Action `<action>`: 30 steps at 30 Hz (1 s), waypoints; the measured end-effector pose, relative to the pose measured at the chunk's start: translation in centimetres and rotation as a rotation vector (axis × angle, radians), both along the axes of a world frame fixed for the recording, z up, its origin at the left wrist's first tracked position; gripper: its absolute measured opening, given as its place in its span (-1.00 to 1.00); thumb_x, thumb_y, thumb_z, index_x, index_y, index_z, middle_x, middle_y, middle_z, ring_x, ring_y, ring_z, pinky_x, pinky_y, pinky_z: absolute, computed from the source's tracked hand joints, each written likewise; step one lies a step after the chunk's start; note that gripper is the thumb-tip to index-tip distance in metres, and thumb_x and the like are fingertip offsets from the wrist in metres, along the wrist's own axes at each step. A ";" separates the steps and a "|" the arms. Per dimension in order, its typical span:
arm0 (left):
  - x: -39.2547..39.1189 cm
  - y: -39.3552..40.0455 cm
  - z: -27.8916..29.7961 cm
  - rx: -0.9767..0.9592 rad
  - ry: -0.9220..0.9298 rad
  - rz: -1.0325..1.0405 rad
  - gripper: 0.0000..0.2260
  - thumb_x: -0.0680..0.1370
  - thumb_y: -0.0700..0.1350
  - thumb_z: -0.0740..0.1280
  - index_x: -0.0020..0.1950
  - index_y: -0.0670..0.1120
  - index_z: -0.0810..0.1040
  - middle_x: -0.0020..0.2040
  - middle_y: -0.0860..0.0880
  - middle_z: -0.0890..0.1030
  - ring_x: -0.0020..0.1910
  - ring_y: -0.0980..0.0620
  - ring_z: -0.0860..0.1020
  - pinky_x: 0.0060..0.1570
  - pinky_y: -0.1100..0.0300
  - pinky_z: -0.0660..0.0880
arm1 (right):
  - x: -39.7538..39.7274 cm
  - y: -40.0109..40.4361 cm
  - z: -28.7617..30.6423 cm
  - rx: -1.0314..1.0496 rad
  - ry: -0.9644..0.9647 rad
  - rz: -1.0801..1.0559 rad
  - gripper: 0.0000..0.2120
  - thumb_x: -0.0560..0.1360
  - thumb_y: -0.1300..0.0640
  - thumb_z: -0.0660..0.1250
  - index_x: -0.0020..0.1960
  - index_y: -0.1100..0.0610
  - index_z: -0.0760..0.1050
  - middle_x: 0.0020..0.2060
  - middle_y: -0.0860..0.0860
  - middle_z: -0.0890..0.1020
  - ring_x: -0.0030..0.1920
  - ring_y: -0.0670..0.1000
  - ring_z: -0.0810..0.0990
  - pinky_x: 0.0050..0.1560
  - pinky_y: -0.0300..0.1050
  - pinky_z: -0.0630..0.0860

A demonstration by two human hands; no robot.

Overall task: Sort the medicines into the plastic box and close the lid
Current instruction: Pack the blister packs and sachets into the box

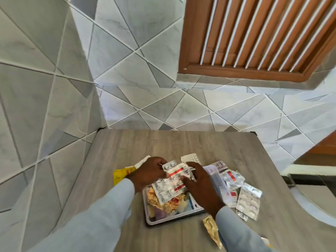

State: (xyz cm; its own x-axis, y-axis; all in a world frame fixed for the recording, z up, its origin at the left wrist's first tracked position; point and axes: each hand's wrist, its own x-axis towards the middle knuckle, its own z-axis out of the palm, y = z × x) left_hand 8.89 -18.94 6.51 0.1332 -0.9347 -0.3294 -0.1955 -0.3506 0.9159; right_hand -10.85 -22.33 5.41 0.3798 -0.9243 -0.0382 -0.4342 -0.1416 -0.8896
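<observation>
Both hands are over the box (pixel 174 218), pinching the same bunch of blister strips (pixel 170 180). Left hand (pixel 151 172) grips the far left end, right hand (pixel 197 180) clamps the right side with fingers curled over the foil. How many strips are in that bunch is hard to say, they overlap and the print is too blurry to read.

Box sits on the table (pixel 127 148) right in front of the person, already holding gold foil (pixel 167 201) and other packs, but the hands and strips cover most of it. Its lid (pixel 216 180) seems to be the clear thing just right of it, half hidden behind the right wrist, can't be sure.

More strips (pixel 248 199) lie loose on the right. Yellow packet (pixel 121 174) pokes out behind the left hand. A gold strip (pixel 211 227) near the right sleeve is partly covered.
</observation>
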 end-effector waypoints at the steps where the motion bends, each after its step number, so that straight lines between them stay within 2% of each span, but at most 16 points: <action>1: -2.0 -1.6 -0.1 -0.011 -0.040 -0.040 -0.76 0.22 -0.26 0.51 -0.21 -0.04 0.57 -0.21 -0.13 0.62 -0.21 -0.03 0.56 -0.13 0.05 0.48 | -1.8 -0.8 -0.1 -0.016 0.024 -0.064 -0.64 0.43 0.25 0.43 0.11 -0.09 0.45 -0.05 -0.05 0.65 -0.03 -0.08 0.63 0.03 -0.10 0.56; 3: -4.8 -3.6 -0.5 -0.009 -0.129 -0.092 -0.76 0.29 -0.32 0.50 -0.13 -0.10 0.58 -0.19 -0.13 0.61 -0.20 -0.01 0.55 -0.13 0.08 0.49 | -4.1 -1.9 -0.3 -0.021 0.091 -0.163 -0.69 0.42 0.23 0.43 0.04 -0.09 0.47 -0.17 -0.08 0.64 -0.15 -0.06 0.63 -0.12 -0.19 0.53; 5: -7.5 -5.6 -1.2 0.005 -0.210 -0.147 -0.74 0.34 -0.33 0.47 -0.01 -0.16 0.58 -0.12 -0.15 0.62 -0.15 -0.04 0.56 -0.11 0.09 0.50 | -6.3 -3.0 -0.6 0.032 0.142 -0.185 -0.74 0.44 0.25 0.40 0.06 0.00 0.49 -0.21 -0.08 0.63 -0.23 -0.03 0.60 -0.25 -0.37 0.44; 6: -8.6 -6.4 -1.7 0.004 -0.263 -0.183 -0.73 0.36 -0.30 0.46 0.03 -0.15 0.58 -0.05 -0.17 0.63 -0.09 -0.06 0.57 -0.06 0.08 0.51 | -7.4 -3.5 -1.0 0.044 0.205 -0.168 -0.75 0.45 0.23 0.39 0.11 0.06 0.49 -0.15 -0.04 0.65 -0.19 -0.02 0.59 -0.23 -0.39 0.43; 8: -9.6 -7.1 -2.6 0.003 -0.434 -0.277 -0.69 0.40 -0.22 0.41 0.13 -0.06 0.55 0.13 -0.10 0.60 0.09 -0.06 0.56 0.11 0.10 0.48 | -8.8 -4.1 -1.7 0.036 0.396 -0.098 -0.66 0.50 0.15 0.35 0.25 0.13 0.46 0.09 0.08 0.63 0.07 0.07 0.59 0.05 -0.23 0.45; 10: -10.1 -7.1 -3.5 0.005 -0.570 -0.308 -0.65 0.45 -0.17 0.34 0.22 0.01 0.51 0.26 -0.03 0.53 0.25 -0.03 0.47 0.26 0.16 0.38 | -9.9 -4.7 -2.0 0.038 0.511 -0.070 -0.60 0.53 0.11 0.30 0.35 0.13 0.40 0.28 0.10 0.53 0.29 0.12 0.47 0.28 -0.09 0.36; 12: -10.7 -6.3 -4.0 -0.022 -0.645 -0.206 -0.63 0.49 -0.14 0.30 0.29 0.02 0.47 0.33 -0.01 0.48 0.33 -0.01 0.40 0.33 0.19 0.27 | -10.7 -5.1 -2.4 0.037 0.518 -0.057 -0.61 0.54 0.12 0.27 0.36 0.10 0.39 0.32 0.09 0.49 0.32 0.10 0.44 0.34 -0.08 0.32; 14: -11.2 -5.0 -4.5 -0.054 -0.732 -0.100 -0.64 0.52 -0.06 0.27 0.33 0.03 0.44 0.34 0.00 0.47 0.34 -0.01 0.38 0.35 0.16 0.26 | -11.0 -5.2 -2.7 0.006 0.515 0.029 -0.62 0.54 0.14 0.26 0.36 0.08 0.40 0.33 0.07 0.48 0.33 0.07 0.43 0.36 -0.13 0.28; 17: -12.4 -2.9 -5.2 0.056 -0.805 -0.123 -0.61 0.57 0.04 0.20 0.40 0.07 0.34 0.41 0.03 0.39 0.40 0.00 0.30 0.39 0.12 0.19 | -11.0 -5.1 -3.6 0.007 0.513 0.198 -0.60 0.55 0.16 0.25 0.39 0.07 0.37 0.36 0.06 0.42 0.36 0.04 0.39 0.38 -0.20 0.24; 21: -14.0 -2.6 -5.9 0.052 -0.763 -0.185 -0.54 0.57 -0.09 0.20 0.47 0.10 0.22 0.51 0.07 0.21 0.49 0.07 0.13 0.45 0.23 -0.04 | -10.6 -5.4 -4.7 -0.016 0.596 0.385 -0.56 0.57 0.19 0.17 0.45 0.07 0.30 0.42 0.04 0.38 0.43 0.02 0.31 0.42 -0.23 0.14; 25: -14.9 -3.2 -5.2 0.046 -0.790 -0.300 -0.47 0.60 -0.21 0.13 0.53 0.05 0.05 0.56 0.04 0.05 0.53 0.07 0.03 0.45 0.23 -0.14 | -11.4 -5.4 -4.4 -0.058 0.473 0.362 -0.61 0.58 0.20 0.18 0.40 0.09 0.36 0.33 0.01 0.46 0.34 -0.01 0.41 0.36 -0.23 0.23; 28: -14.8 -2.7 -5.1 -0.009 -0.766 -0.198 -0.52 0.60 -0.14 0.16 0.51 0.07 0.15 0.55 0.08 0.12 0.52 0.10 0.07 0.44 0.25 -0.10 | -13.2 -5.8 -3.5 -0.065 0.284 0.123 -0.70 0.56 0.22 0.21 0.26 0.07 0.50 0.11 -0.12 0.52 0.13 -0.11 0.48 0.21 -0.26 0.36; 30: -14.6 -2.0 -5.5 -0.077 -0.820 -0.109 -0.60 0.59 -0.03 0.19 0.44 0.06 0.30 0.48 0.06 0.29 0.47 0.06 0.20 0.44 0.22 0.01 | -15.1 -6.2 -3.4 -0.062 0.226 -0.030 -0.77 0.53 0.25 0.24 0.12 0.06 0.56 -0.03 -0.07 0.63 -0.04 -0.06 0.59 0.05 -0.16 0.52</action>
State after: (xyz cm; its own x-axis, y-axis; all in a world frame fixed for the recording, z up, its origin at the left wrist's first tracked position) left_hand -5.70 -20.96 0.99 0.2106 -0.9722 -0.1019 -0.8406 -0.2333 0.4889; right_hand -25.95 -28.51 1.97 0.3402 -0.9383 -0.0621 -0.6262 -0.1768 -0.7594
